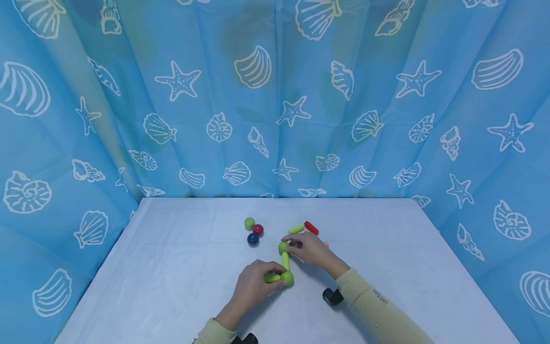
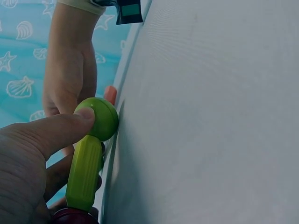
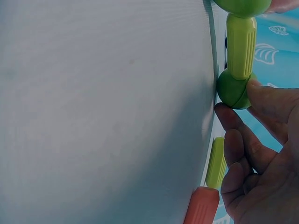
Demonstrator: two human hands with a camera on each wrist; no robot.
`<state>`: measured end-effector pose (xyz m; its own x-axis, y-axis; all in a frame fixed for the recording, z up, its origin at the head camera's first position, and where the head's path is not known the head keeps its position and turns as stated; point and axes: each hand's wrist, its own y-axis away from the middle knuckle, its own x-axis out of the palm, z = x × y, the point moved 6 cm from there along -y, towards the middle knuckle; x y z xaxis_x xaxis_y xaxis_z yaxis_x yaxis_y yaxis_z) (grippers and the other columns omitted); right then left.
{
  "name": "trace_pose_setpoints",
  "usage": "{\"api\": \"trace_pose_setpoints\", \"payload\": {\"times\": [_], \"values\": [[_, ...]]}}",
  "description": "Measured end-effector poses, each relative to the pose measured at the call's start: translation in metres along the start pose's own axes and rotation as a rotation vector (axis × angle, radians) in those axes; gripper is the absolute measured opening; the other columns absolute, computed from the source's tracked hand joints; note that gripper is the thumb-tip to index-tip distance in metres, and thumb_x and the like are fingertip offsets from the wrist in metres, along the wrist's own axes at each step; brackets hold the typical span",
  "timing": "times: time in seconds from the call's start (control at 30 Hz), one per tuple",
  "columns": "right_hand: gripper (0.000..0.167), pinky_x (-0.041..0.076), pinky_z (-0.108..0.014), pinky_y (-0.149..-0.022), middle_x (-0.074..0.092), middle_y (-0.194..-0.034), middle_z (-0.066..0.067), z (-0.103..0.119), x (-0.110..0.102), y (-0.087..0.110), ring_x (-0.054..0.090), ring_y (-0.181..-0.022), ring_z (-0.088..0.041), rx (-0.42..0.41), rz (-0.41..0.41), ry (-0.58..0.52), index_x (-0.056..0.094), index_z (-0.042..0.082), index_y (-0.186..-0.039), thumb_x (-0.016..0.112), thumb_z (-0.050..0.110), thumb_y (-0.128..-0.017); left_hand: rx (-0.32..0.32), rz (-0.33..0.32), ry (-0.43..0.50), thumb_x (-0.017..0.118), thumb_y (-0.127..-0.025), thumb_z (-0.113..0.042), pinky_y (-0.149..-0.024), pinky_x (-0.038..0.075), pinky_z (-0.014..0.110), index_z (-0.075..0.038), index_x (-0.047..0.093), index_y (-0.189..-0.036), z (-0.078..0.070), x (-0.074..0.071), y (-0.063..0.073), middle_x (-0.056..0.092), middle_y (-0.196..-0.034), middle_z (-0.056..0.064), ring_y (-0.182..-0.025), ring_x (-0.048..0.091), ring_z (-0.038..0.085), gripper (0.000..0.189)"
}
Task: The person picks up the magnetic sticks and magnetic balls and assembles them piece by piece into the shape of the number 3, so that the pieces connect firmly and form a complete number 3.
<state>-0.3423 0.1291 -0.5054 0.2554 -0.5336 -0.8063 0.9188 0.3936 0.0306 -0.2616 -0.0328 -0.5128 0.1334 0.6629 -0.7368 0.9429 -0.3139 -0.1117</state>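
Observation:
My left hand [image 1: 258, 284] grips a light-green rod [image 2: 84, 172] and the near green ball [image 1: 287, 278] at its end, with the thumb pressed on the ball. A dark red rounded piece [image 2: 74, 217] shows at the rod's other end, partly cut off by the frame. From the near ball a second light-green rod [image 1: 285, 262] runs away from me to the far green ball [image 3: 233, 91]. My right hand [image 1: 311, 249] pinches that far ball between thumb and forefinger, its other fingers curled. The joined pieces bend at the near ball.
Loose green [image 1: 249, 223], red [image 1: 258, 230] and dark blue [image 1: 253, 239] balls sit together left of the far ball. Beyond my right hand lie a light-green rod [image 1: 296, 229] and a red rod [image 1: 311, 228]. A pinkish rod [image 3: 202, 207] lies near that hand. A patterned blue curtain [image 1: 275, 119] encloses the white table [image 1: 172, 267].

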Motion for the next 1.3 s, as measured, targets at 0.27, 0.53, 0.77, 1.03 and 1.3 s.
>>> {"api": "trace_pose_setpoints", "payload": {"times": [0.27,0.53,0.77,1.03,1.3], "values": [[0.029,0.055,-0.035,-0.086,0.071,-0.107,0.005,0.001,-0.002,0.003,0.063,-0.095,-0.014,-0.012,-0.008,-0.002,0.072,0.023,-0.125,0.073,0.022,-0.096,-0.009,0.005,-0.006,0.084,-0.083,-0.034,-0.078,0.047,0.03,-0.031,0.077,-0.108,-0.001,0.001,0.0,0.069,-0.093,-0.022,-0.087,0.056,0.003,0.026],[0.032,0.054,-0.033,-0.08,0.07,-0.106,0.004,0.003,-0.006,0.007,0.061,-0.092,-0.015,-0.008,-0.023,-0.023,0.072,0.021,-0.126,0.075,0.022,-0.094,-0.005,0.007,-0.008,0.084,-0.083,-0.034,-0.078,0.047,0.03,-0.031,0.077,-0.108,-0.002,0.0,0.0,0.069,-0.094,-0.021,-0.087,0.056,0.003,0.026],[0.034,0.052,-0.03,-0.078,0.069,-0.106,0.006,0.0,-0.007,0.008,0.06,-0.092,-0.014,0.012,-0.042,-0.035,0.071,0.022,-0.126,0.077,0.026,-0.093,-0.004,0.005,-0.007,0.084,-0.083,-0.034,-0.078,0.047,0.03,-0.031,0.077,-0.108,-0.003,0.0,0.0,0.069,-0.093,-0.021,-0.087,0.056,0.003,0.026],[0.031,0.054,-0.03,-0.076,0.07,-0.104,0.007,-0.007,-0.015,0.012,0.061,-0.091,-0.013,0.035,-0.075,-0.035,0.073,0.023,-0.123,0.077,0.021,-0.093,-0.004,0.004,-0.001,0.084,-0.083,-0.033,-0.077,0.047,0.03,-0.031,0.077,-0.108,-0.002,0.0,0.0,0.068,-0.092,-0.021,-0.086,0.056,0.003,0.026],[0.028,0.053,-0.035,-0.08,0.071,-0.104,0.005,-0.019,-0.03,0.022,0.061,-0.091,-0.014,0.011,-0.142,-0.042,0.074,0.019,-0.12,0.076,0.014,-0.093,-0.022,0.014,-0.005,0.084,-0.084,-0.033,-0.079,0.048,0.032,-0.031,0.077,-0.108,-0.001,0.002,0.0,0.068,-0.092,-0.02,-0.087,0.056,0.004,0.025]]}}
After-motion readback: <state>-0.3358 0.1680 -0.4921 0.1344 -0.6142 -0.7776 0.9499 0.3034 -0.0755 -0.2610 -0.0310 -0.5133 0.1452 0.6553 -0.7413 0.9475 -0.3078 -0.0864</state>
